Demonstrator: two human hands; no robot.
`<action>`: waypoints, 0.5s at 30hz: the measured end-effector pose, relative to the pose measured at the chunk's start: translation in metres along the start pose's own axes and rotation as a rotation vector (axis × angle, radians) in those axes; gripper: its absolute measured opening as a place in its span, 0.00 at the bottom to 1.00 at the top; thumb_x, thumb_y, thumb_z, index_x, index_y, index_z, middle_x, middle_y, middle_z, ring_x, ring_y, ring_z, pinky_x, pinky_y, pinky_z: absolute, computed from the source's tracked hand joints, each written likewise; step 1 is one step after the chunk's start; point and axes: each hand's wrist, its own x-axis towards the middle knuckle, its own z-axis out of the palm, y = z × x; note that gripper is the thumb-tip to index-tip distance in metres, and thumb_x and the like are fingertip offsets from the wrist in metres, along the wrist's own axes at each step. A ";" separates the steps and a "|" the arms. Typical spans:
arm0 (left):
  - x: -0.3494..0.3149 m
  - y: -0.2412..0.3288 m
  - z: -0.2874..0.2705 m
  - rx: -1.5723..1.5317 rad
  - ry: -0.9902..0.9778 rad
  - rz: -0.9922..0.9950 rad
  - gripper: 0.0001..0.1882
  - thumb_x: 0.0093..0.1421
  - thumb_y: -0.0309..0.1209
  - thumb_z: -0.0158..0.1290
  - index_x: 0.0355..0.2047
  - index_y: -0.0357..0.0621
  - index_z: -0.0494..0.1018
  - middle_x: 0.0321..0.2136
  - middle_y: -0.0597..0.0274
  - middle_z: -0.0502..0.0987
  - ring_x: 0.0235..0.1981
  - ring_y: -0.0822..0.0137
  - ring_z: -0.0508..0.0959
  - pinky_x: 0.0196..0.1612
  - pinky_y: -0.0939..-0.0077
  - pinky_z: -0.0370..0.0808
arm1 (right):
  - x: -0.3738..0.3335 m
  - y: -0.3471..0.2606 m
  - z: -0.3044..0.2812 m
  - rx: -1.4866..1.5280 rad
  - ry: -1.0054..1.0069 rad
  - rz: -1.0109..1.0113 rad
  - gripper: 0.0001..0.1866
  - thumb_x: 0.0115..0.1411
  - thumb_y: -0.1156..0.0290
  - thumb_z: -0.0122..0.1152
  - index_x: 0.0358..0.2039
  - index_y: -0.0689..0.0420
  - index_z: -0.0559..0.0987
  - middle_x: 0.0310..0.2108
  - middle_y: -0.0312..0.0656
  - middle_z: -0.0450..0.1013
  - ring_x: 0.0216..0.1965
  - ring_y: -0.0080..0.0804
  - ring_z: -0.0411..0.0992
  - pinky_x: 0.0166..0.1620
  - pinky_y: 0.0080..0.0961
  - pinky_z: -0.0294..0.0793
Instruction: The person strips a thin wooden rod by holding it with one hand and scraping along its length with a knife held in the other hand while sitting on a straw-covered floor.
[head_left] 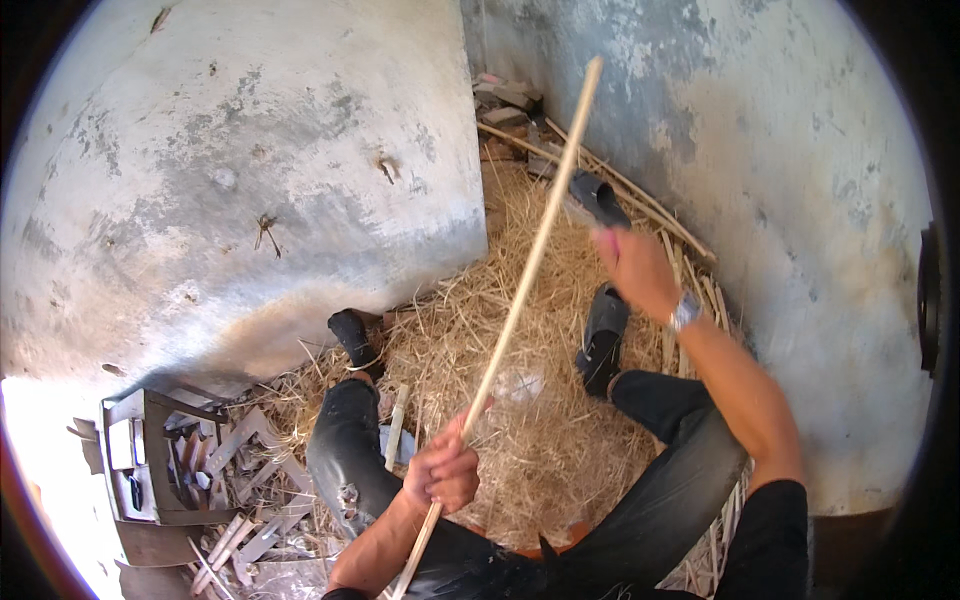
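The left hand is closed round the stick near its lower end; the right hand, right of the stick's upper half, is curled round a blurred, pink-handled tool. The stick, long, thin, straight and pale yellow, slants above strewn shavings

Looks like a rough little hand workshop, maybe set up in an old bare room. Floor's buried in straw-colored shavings, with a messy heap of wood offcuts off to the left. Thin stock strips lie along the stained, scuffed right-hand wall, and there's a long pale strip out, mid-work. Zero home-y vibes, pure making mess.
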 end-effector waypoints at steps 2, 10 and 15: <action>-0.001 -0.005 0.000 0.089 -0.123 -0.066 0.34 0.74 0.29 0.41 0.76 0.59 0.41 0.14 0.72 0.60 0.06 0.84 0.56 0.07 0.86 0.51 | -0.044 -0.056 0.008 0.182 -0.036 -0.162 0.26 0.71 0.51 0.49 0.25 0.59 0.78 0.17 0.54 0.72 0.18 0.52 0.73 0.24 0.47 0.71; 0.000 0.002 0.002 0.192 -0.093 0.049 0.34 0.73 0.29 0.43 0.75 0.58 0.44 0.13 0.73 0.59 0.06 0.82 0.57 0.07 0.84 0.52 | -0.048 -0.067 -0.006 0.538 -0.120 0.153 0.31 0.74 0.47 0.43 0.22 0.60 0.70 0.13 0.43 0.61 0.14 0.34 0.60 0.21 0.38 0.59; 0.003 0.001 -0.002 0.201 -0.077 0.027 0.33 0.74 0.31 0.43 0.75 0.62 0.44 0.13 0.73 0.59 0.06 0.82 0.56 0.08 0.85 0.53 | -0.056 -0.087 -0.015 0.879 -0.012 0.104 0.27 0.74 0.49 0.45 0.24 0.58 0.69 0.16 0.39 0.57 0.19 0.27 0.57 0.24 0.33 0.56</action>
